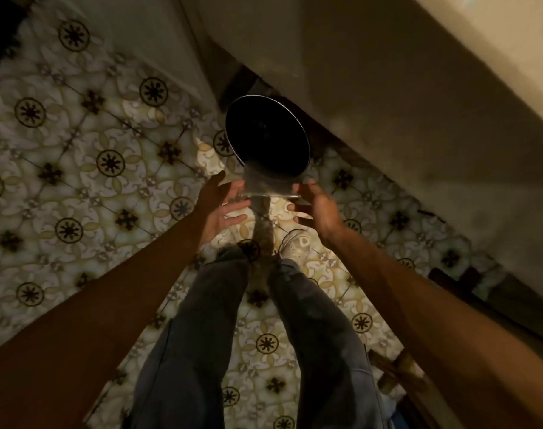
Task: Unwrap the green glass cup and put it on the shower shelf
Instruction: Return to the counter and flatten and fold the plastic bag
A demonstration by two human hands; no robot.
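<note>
No green glass cup, wrapping or shower shelf shows in this view. I look straight down at a patterned tile floor. My left hand (223, 205) and my right hand (313, 205) reach forward with fingers spread, and nothing is visible in either. Between them stands a round steel bin (264, 184) with a dark open mouth (265, 134). Each hand is beside the bin's lower wall; I cannot tell whether they touch it.
My legs in blue jeans (310, 320) and a white shoe (295, 243) stand just behind the bin. A pale wall or counter (418, 103) runs diagonally along the right. Dark wooden pieces (397, 370) lie at the lower right. Patterned floor tiles (78, 165) spread to the left.
</note>
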